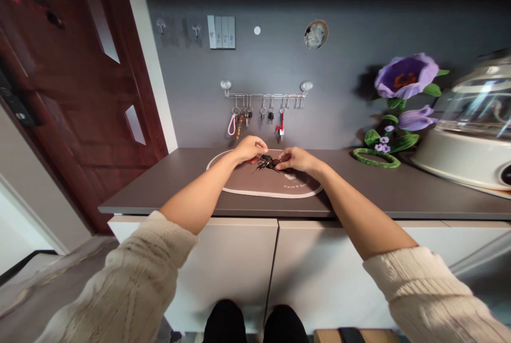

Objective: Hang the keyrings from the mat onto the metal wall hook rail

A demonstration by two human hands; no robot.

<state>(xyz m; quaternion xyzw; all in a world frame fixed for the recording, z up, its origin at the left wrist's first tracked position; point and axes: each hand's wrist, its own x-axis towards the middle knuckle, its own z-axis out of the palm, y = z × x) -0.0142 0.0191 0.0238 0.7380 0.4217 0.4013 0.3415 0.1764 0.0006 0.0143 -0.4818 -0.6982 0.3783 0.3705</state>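
Both my hands reach over an oval brown mat (pixel 255 186) on a grey countertop. My left hand (pixel 249 148) is curled, fingers bent down onto a dark bunch of keys (pixel 266 162) lying on the mat. From the right, my right hand (pixel 297 160) pinches the same bunch with fingertips together. A small red-brown tag shows under my left fingers. On the wall behind, a metal hook rail (pixel 265 95) carries several hanging keys and keyrings, one pink loop and one red tag among them.
A dark wooden door (pixel 80 92) stands at the left. A purple fabric flower ornament (pixel 399 108) and a large white appliance with a clear lid (pixel 471 130) sit at the right of the countertop (pixel 159 188). White cabinet doors are below.
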